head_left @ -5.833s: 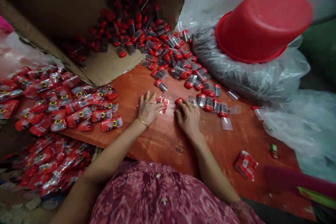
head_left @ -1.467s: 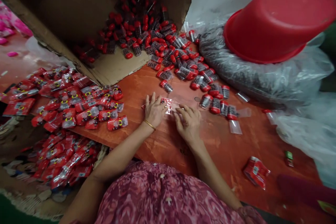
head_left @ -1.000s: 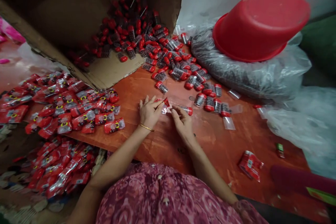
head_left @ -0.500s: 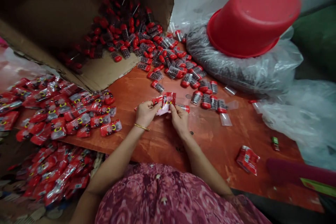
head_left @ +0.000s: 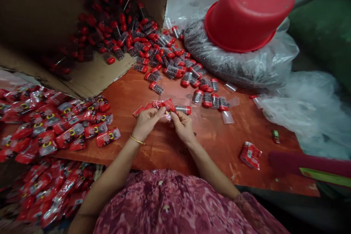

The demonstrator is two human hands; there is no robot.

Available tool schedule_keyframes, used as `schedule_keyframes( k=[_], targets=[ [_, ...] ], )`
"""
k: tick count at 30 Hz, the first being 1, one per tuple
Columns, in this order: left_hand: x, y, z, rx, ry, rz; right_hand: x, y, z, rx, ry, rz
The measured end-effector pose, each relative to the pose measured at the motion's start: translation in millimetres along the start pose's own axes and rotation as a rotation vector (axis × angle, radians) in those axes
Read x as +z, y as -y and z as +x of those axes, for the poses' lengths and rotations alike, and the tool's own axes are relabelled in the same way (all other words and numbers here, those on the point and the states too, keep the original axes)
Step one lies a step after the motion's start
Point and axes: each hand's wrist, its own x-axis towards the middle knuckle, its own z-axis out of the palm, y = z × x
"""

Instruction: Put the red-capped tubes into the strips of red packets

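Both hands meet above the middle of the reddish-brown table (head_left: 153, 142). My left hand (head_left: 148, 122) is closed, thumb and fingers pinching a small red printed packet (head_left: 168, 105). My right hand (head_left: 183, 126) pinches the packet's right side, close to its clear lower part. Beneath and behind the hands lie more flat red packets (head_left: 141, 110). A clear tube with a red cap and dark beads (head_left: 183, 109) rests just beyond my right fingers. Several similar tubes (head_left: 207, 99) lie farther right and behind.
An open cardboard box (head_left: 109, 76) spills capped tubes at the back left. Filled red packets (head_left: 74, 128) are heaped at left, with more below the table edge. A red tub (head_left: 249, 14) sits upside down on a bulging plastic bag (head_left: 233, 65). One red packet (head_left: 251, 155) lies at right.
The packet in my hands has tipped, its printed front folding down, and my hands have drawn slightly closer together. The whole view has shifted, so the surroundings appear farther left.
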Motion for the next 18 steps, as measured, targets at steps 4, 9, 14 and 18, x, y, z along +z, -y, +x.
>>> schedule_keyframes(
  k=[4,9,14,18],
  targets=[
    [11.2,6,-7,-0.105,-0.066,-0.319,3,-1,-15,0.017,0.058,-0.014],
    [12.4,8,-8,-0.185,-0.152,-0.440,-19,1,-12,-0.090,0.010,-0.476],
    [16.2,-2,-6,-0.298,-0.172,-0.550,-38,0,8,-0.079,-0.164,-1.106],
    [19.3,-9,-3,-0.375,-0.180,-0.637,-52,-10,0,-0.230,-0.135,-1.218]
  ],
)
